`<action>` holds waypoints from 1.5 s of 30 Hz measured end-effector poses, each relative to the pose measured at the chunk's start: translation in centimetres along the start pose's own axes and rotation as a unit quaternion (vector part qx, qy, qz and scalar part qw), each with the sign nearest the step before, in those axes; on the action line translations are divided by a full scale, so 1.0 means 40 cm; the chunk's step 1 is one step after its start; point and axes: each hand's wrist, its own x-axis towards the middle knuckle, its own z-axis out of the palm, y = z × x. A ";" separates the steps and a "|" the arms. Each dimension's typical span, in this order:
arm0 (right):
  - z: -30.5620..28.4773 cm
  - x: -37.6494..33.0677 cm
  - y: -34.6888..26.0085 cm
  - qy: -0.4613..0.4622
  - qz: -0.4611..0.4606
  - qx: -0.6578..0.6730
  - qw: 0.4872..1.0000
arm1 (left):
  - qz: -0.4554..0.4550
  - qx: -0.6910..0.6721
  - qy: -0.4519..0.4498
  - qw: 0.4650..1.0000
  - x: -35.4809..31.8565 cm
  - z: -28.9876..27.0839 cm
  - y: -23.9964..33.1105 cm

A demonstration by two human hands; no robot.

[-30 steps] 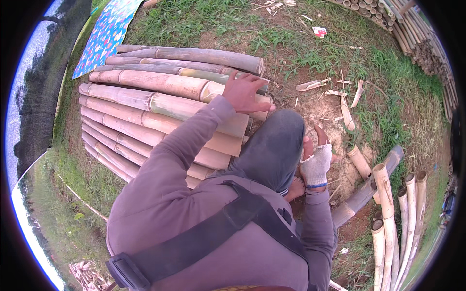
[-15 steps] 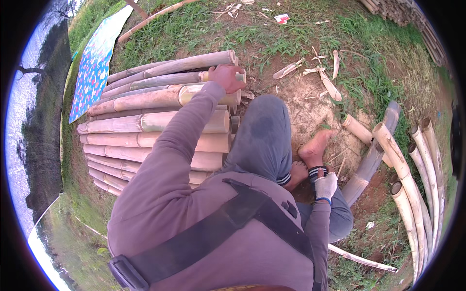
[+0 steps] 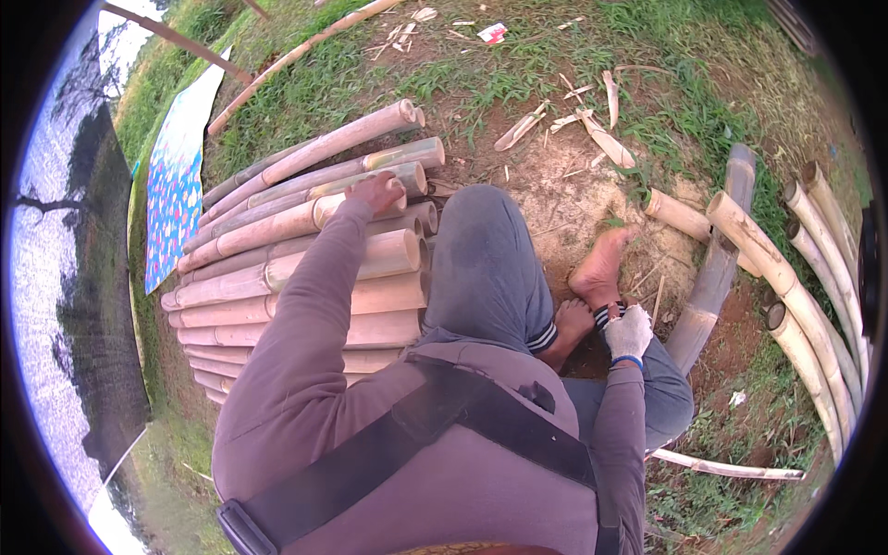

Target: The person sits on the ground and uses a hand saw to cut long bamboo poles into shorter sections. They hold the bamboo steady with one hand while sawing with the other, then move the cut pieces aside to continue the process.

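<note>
My bare left hand (image 3: 377, 192) is closed over the top of a bamboo pole (image 3: 301, 220), near its cut end. This pole lies among several thick bamboo poles (image 3: 342, 265) stacked side by side on my left, their open ends toward my knee. My right hand (image 3: 630, 331) wears a white knit glove with a blue cuff. It is down at my shin, beside the striped trouser hem, with its fingers curled. What those fingers hold, if anything, is hidden.
A grey bamboo length (image 3: 705, 305) lies right of my bare foot, with a shorter pale piece (image 3: 678, 215) across it. More cut poles (image 3: 786, 268) lie at far right. Split bamboo scraps (image 3: 606, 141) and sawdust cover the ground ahead. A patterned blue sheet (image 3: 174, 217) lies far left.
My left hand has moved back from the ends of the farther poles onto a nearer pole. My right hand stays at my shin. The whole view has shifted slightly.
</note>
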 end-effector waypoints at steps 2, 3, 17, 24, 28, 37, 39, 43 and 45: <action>0.003 0.003 0.001 0.009 0.020 -0.026 0.999 | -0.002 0.003 0.042 0.999 -0.021 0.006 0.022; -0.007 0.001 -0.002 0.015 0.019 -0.026 0.999 | 0.048 -0.001 0.086 0.995 -0.041 0.000 0.062; -0.065 -0.030 -0.017 -0.055 0.043 0.024 0.997 | 0.385 0.169 -0.068 0.905 -0.206 -0.072 0.568; -0.129 -0.038 0.005 -0.102 0.012 0.090 0.991 | 0.435 0.206 -0.179 0.858 -0.258 -0.096 0.690; -0.241 -0.061 0.058 -0.036 -0.035 0.109 0.993 | 0.573 0.136 -0.124 0.799 -0.224 -0.059 0.888; -0.269 -0.060 0.212 -0.063 0.097 0.123 0.986 | 0.655 0.129 0.137 0.732 -0.353 0.001 1.579; -0.280 -0.032 0.198 -0.074 0.105 0.150 0.980 | 0.626 0.157 0.150 0.749 -0.326 0.015 1.692; -0.263 -0.002 0.210 -0.091 0.106 0.195 0.971 | 0.598 0.235 0.032 0.765 -0.290 0.054 1.867; -0.257 0.011 0.209 -0.099 0.101 0.201 0.969 | 0.600 0.232 0.011 0.766 -0.268 0.076 1.914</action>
